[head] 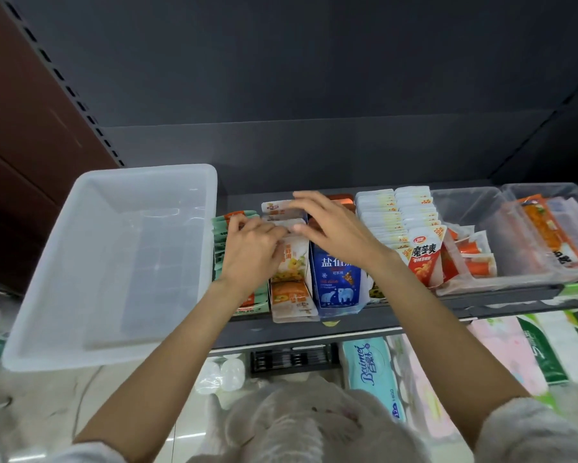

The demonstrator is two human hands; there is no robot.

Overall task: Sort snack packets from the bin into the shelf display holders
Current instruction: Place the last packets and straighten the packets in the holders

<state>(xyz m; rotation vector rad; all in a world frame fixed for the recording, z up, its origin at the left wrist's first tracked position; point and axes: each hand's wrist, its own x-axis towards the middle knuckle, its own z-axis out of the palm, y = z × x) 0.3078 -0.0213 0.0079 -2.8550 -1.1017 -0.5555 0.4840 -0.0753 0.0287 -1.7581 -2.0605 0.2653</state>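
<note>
While my left hand [250, 252] pinches the top edge of the white-and-orange packets [289, 259] in their holder, my right hand [327, 225] lies flat and relaxed over the row. Bin [90, 262] beside the shelf looks emptied. My worry: tug too hard and the front packets, already overhanging the shelf lip [414, 320], slide off.

I see my left hand [247, 252] and right hand [334, 228] on white snack packets [282, 212] beside the clear bin [114, 262].
</note>
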